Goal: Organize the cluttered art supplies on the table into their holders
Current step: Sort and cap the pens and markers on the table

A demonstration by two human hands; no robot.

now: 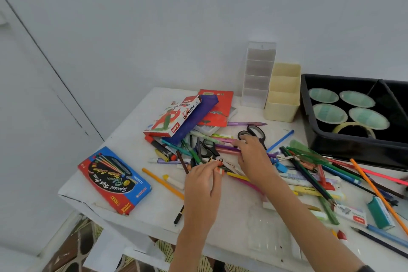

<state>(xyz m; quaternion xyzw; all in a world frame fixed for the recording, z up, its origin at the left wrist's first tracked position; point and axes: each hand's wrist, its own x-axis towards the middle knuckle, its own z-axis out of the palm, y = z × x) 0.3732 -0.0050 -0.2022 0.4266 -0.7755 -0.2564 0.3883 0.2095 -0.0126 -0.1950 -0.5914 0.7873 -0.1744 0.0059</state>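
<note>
pens and pencils (223, 150) lie scattered before upright cream holder (283, 93).

left hand (203, 181), right hand (254, 161): bare, forearms too | right forearm (309, 216): dark band (366, 269), maybe sleeve

tabletop (136, 146): carries everything; clock directions are read from its middle.
heap of pens and pencils (309, 172): across the middle, spreading toward 4 o'clock.
large scissors (254, 132): on the heap, toward 12 o'clock.
small scissors (209, 148): on the heap, at 9 o'clock of the large scissors.
oil pastels box (174, 117): 11 o'clock, lying on a pouch (198, 117), which overlaps a book (217, 108).
water colour pencil box (114, 180): 8 o'clock, near the tabletop's corner.
tall divided holder (258, 75): 1 o'clock, against the wall.
three-slot holder (282, 99): touching the tall divided holder, at its 4 o'clock.
tray (357, 150): 2 o'clock, with four cups (323, 95) and a tape ring (353, 127) in it.
</note>
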